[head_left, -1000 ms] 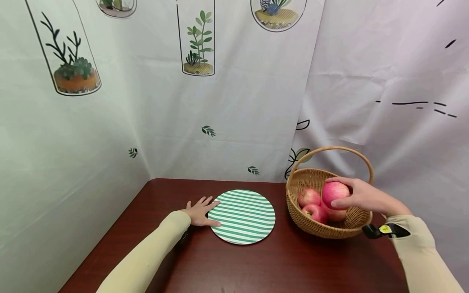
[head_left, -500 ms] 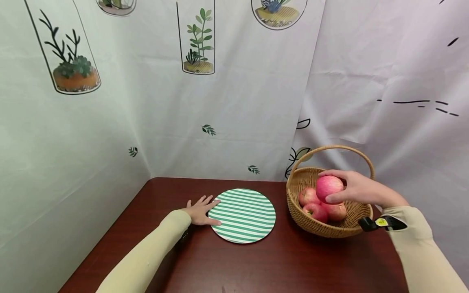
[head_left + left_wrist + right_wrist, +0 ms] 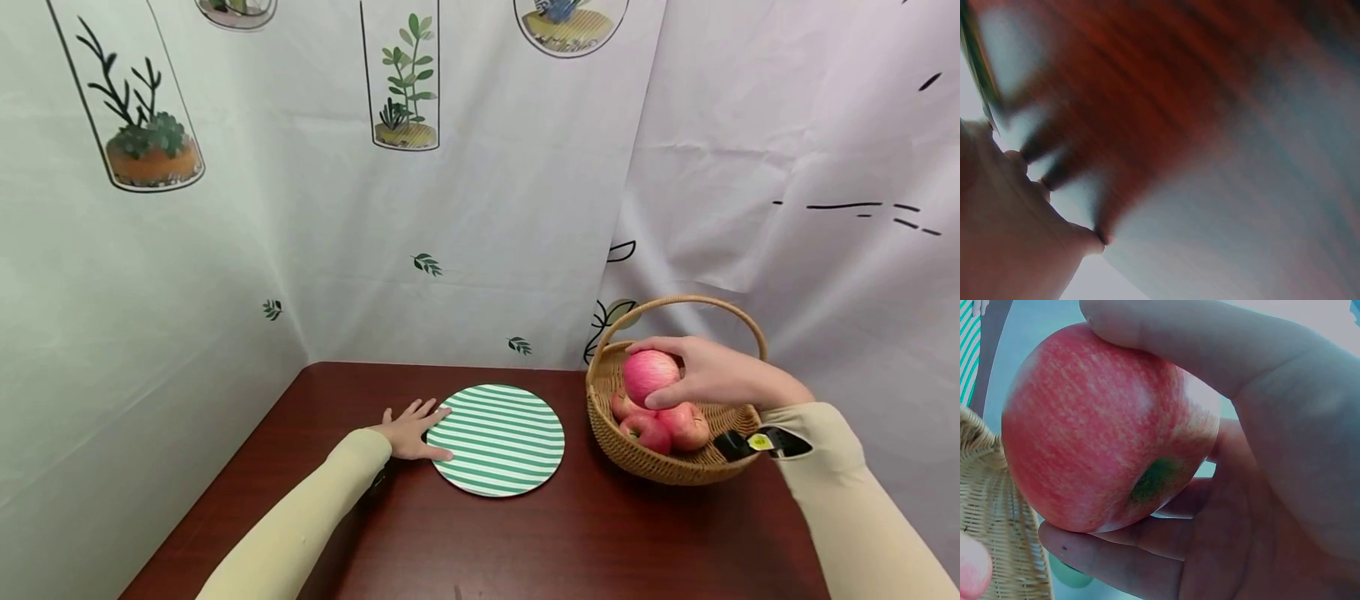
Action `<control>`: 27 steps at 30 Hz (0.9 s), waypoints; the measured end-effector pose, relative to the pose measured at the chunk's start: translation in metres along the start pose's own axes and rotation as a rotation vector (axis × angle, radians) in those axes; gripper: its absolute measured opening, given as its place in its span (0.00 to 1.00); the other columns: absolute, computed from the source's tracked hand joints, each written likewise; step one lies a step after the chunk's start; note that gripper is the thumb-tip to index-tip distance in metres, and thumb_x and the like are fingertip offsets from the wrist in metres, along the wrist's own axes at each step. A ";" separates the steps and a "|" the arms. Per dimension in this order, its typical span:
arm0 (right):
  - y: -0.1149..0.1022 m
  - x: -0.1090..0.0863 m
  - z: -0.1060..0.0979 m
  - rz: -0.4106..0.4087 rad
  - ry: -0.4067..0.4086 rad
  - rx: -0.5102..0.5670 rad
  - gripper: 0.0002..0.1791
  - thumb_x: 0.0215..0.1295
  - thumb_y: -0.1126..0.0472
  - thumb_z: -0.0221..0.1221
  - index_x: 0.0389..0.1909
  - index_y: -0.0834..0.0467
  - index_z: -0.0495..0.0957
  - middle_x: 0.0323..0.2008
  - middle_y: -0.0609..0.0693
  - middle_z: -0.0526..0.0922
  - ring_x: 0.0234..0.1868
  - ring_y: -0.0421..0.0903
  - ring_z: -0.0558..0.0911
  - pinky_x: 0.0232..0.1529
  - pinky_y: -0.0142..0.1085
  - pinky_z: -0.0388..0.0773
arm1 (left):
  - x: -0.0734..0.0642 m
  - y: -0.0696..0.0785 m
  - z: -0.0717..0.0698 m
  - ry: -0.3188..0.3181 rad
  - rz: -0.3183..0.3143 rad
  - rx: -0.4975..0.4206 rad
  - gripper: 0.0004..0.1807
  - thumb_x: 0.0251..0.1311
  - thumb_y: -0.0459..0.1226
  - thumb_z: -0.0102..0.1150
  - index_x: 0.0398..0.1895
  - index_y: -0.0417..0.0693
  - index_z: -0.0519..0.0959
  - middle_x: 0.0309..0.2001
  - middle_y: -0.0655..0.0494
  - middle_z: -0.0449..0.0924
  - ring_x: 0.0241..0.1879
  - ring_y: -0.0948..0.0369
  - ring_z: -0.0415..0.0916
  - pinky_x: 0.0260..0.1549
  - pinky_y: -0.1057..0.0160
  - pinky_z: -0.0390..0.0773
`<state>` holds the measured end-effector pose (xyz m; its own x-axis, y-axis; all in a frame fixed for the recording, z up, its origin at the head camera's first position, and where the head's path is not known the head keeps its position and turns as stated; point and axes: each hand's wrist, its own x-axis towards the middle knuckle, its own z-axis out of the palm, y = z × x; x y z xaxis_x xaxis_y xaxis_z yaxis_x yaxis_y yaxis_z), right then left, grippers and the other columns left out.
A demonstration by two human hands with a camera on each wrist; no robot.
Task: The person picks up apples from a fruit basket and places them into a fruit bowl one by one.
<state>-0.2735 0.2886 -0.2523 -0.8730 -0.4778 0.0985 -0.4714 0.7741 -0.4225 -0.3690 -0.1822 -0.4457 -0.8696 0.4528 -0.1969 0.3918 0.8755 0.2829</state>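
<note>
My right hand [image 3: 701, 371] grips a red apple [image 3: 651, 377] between thumb and fingers, over the wicker basket [image 3: 660, 473]. In the right wrist view the apple [image 3: 1104, 425] fills the grasp, its green-tinged hollow turned toward the palm. Several more apples [image 3: 684, 426] lie in the basket, one partly hidden behind the held apple. My left hand [image 3: 408, 435] lies flat with fingers spread at the left edge of a round green-and-white striped placemat [image 3: 498, 442]. The left wrist view shows that hand [image 3: 1022, 219] with its fingertips down on the glossy table.
The basket's tall arched handle [image 3: 693, 300] rises behind my right hand. A dark red-brown table [image 3: 480, 550] carries everything. White printed cloth [image 3: 480, 208] hangs along the back and left of it.
My right hand has carried the apple left and slightly up, from the basket's middle toward its left side. The left hand stays put on the placemat's edge.
</note>
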 end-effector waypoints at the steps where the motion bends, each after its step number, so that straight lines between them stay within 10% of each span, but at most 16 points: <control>1: -0.002 0.002 0.000 -0.001 -0.005 -0.006 0.36 0.52 0.49 0.75 0.63 0.43 0.75 0.40 0.43 0.85 0.36 0.41 0.84 0.39 0.35 0.81 | 0.000 0.000 0.000 0.001 0.000 0.001 0.53 0.57 0.72 0.55 0.82 0.66 0.49 0.83 0.49 0.39 0.81 0.45 0.36 0.67 0.24 0.36; 27: -0.052 0.051 0.011 -0.020 -0.128 -0.056 0.39 0.51 0.47 0.75 0.66 0.39 0.72 0.47 0.45 0.82 0.43 0.43 0.81 0.42 0.37 0.81 | -0.004 0.002 -0.003 -0.016 -0.007 -0.004 0.53 0.57 0.72 0.54 0.82 0.66 0.48 0.83 0.50 0.37 0.81 0.45 0.34 0.68 0.25 0.34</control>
<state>-0.2921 0.2197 -0.2357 -0.8417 -0.5399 -0.0107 -0.4983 0.7841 -0.3700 -0.3655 -0.1825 -0.4414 -0.8673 0.4496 -0.2138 0.3846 0.8778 0.2855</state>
